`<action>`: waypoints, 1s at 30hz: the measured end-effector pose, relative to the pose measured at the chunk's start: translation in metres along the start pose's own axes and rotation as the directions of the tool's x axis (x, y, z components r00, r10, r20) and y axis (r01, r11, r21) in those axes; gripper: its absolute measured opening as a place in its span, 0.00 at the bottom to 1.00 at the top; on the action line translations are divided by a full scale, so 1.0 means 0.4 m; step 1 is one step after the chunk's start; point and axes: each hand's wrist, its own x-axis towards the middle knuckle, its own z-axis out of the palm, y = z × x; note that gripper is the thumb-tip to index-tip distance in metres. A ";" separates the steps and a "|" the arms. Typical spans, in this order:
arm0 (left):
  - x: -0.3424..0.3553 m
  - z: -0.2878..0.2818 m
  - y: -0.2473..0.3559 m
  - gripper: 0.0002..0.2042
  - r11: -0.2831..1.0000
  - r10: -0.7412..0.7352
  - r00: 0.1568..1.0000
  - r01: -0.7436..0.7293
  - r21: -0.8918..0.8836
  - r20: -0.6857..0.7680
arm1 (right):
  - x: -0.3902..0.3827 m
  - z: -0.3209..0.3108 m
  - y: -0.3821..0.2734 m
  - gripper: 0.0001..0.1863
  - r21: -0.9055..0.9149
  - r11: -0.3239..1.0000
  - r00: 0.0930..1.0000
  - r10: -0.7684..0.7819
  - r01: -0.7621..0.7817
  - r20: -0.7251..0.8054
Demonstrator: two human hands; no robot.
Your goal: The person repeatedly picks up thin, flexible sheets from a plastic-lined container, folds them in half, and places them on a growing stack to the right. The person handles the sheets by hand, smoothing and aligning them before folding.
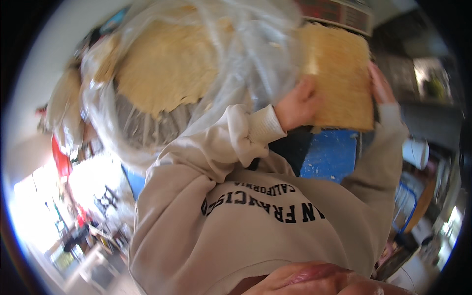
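A squarish block of thin yellowish sheets (341,73), seemingly stacked, lies in front of me to the right. My left hand (297,104) is at its near left edge, with the fingers curled. Blur hides whether a sheet edge is pinched in them. Along the block's right side rests my right hand (380,84), its fingers stretched out flat against the edge. Left of the block, a large clear plastic bag (263,44) spreads open around a broad, ragged-edged yellowish mass (169,64) of similar colour.
A blue surface with pale specks (329,156) shows under the block's near edge. Beyond the block stands a red and grey box-like thing (339,14). A white bucket-like container (415,153) is at the right. Blurred clutter (98,241) fills the lower left.
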 end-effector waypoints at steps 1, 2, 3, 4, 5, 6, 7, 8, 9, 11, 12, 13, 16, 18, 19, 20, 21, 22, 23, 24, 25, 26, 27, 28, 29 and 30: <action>-0.037 -0.045 -0.010 0.15 0.993 0.092 0.996 -0.092 0.070 -0.003 | -0.033 -0.010 -0.019 0.28 -0.077 0.997 0.993 0.012 -0.021 -0.115; -0.083 -0.094 -0.017 0.15 0.983 0.185 0.980 -0.186 -0.001 -0.079 | -0.061 -0.008 -0.042 0.27 -0.145 0.983 0.991 -0.120 0.110 -0.061; -0.132 -0.145 -0.024 0.15 0.964 0.257 0.959 -0.264 -0.043 -0.121 | -0.093 -0.001 -0.069 0.26 -0.206 0.954 0.970 -0.235 0.219 -0.057; -0.183 -0.224 -0.042 0.16 0.954 0.282 0.956 -0.272 0.123 -0.076 | -0.125 0.014 -0.099 0.26 -0.266 0.909 0.936 -0.348 0.322 -0.057; -0.233 -0.308 -0.059 0.17 0.919 0.265 0.964 -0.256 0.299 0.009 | -0.161 0.033 -0.131 0.25 -0.327 0.849 0.887 -0.457 0.415 -0.061; -0.286 -0.368 -0.076 0.18 0.845 0.091 0.995 -0.057 0.532 -0.038 | -0.194 0.057 -0.169 0.24 -0.371 0.807 0.838 -0.532 0.459 -0.121; -0.338 -0.415 -0.094 0.19 0.679 -0.128 0.984 0.179 0.712 -0.125 | -0.232 0.096 -0.195 0.20 -0.426 0.741 0.799 -0.597 0.518 -0.067; -0.391 -0.455 -0.116 0.23 0.463 -0.200 0.950 0.309 0.831 -0.241 | -0.261 0.140 -0.220 0.19 -0.499 0.665 0.779 -0.627 0.556 0.033; -0.435 -0.493 -0.140 0.27 0.263 -0.202 0.944 0.310 0.914 -0.262 | -0.291 0.185 -0.246 0.18 -0.560 0.582 0.750 -0.651 0.590 0.114; -0.488 -0.530 -0.199 0.27 0.292 -0.122 0.949 0.314 0.903 -0.291 | -0.337 0.282 -0.285 0.16 -0.621 0.412 0.679 -0.679 0.666 0.278; -0.500 -0.543 -0.223 0.28 0.283 -0.193 0.930 0.359 0.890 -0.313 | -0.352 0.333 -0.300 0.16 -0.637 0.333 0.646 -0.678 0.695 0.351; -0.503 -0.553 -0.244 0.25 0.261 -0.168 0.935 0.347 0.901 -0.311 | -0.363 0.386 -0.307 0.16 -0.562 0.348 0.619 -0.669 0.750 0.411; -0.474 -0.587 -0.266 0.16 0.156 -0.251 0.893 0.418 0.895 -0.373 | -0.379 0.556 -0.294 0.18 -0.395 0.410 0.569 -0.590 0.822 0.572; -0.437 -0.626 -0.241 0.06 0.091 -0.242 0.844 0.511 0.855 -0.479 | -0.373 0.684 -0.257 0.26 -0.340 0.356 0.492 -0.609 0.871 0.622; -0.422 -0.647 -0.218 0.06 0.152 -0.088 0.872 0.489 0.859 -0.481 | -0.364 0.748 -0.236 0.32 -0.369 0.346 0.506 -0.612 0.862 0.608; -0.409 -0.670 -0.189 0.06 0.208 0.065 0.875 0.458 0.864 -0.479 | -0.353 0.809 -0.216 0.37 -0.390 0.331 0.510 -0.623 0.859 0.594; -0.398 -0.694 -0.159 0.06 0.253 0.228 0.849 0.421 0.871 -0.476 | -0.344 0.869 -0.195 0.39 -0.495 0.282 0.546 -0.636 0.822 0.545; -0.385 -0.714 -0.127 0.06 0.217 0.287 0.850 0.393 0.894 -0.443 | -0.331 0.923 -0.180 0.42 -0.588 0.223 0.563 -0.661 0.778 0.495; -0.376 -0.731 -0.098 0.06 0.175 0.353 0.843 0.368 0.913 -0.407 | -0.309 0.966 -0.173 0.44 -0.692 0.136 0.571 -0.687 0.709 0.450; -0.369 -0.750 -0.068 0.07 0.125 0.434 0.827 0.338 0.933 -0.357 | -0.280 0.998 -0.175 0.41 -0.691 0.127 0.520 -0.756 0.712 0.397; -0.369 -0.771 -0.037 0.07 0.118 0.468 0.812 0.333 0.935 -0.349 | -0.249 1.028 -0.186 0.38 -0.708 0.090 0.460 -0.816 0.700 0.351; -0.370 -0.791 -0.006 0.07 0.106 0.516 0.791 0.322 0.941 -0.329 | -0.224 1.051 -0.203 0.35 -0.741 0.046 0.405 -0.859 0.670 0.313; -0.375 -0.812 0.025 0.08 0.093 0.562 0.768 0.311 0.946 -0.308 | -0.199 1.053 -0.232 0.31 -0.680 0.053 0.401 -0.840 0.732 0.366; -0.385 -0.833 0.057 0.11 0.073 0.551 0.775 0.324 0.943 -0.309 | -0.176 1.040 -0.272 0.26 -0.630 0.054 0.403 -0.810 0.775 0.427; -0.402 -0.853 0.091 0.13 0.053 0.539 0.782 0.339 0.939 -0.313 | -0.171 1.037 -0.311 0.22 -0.615 0.085 0.469 -0.730 0.784 0.497; -0.422 -0.871 0.126 0.16 0.048 0.492 0.799 0.372 0.927 -0.346 | -0.176 1.035 -0.353 0.18 -0.564 0.095 0.387 -0.818 0.820 0.425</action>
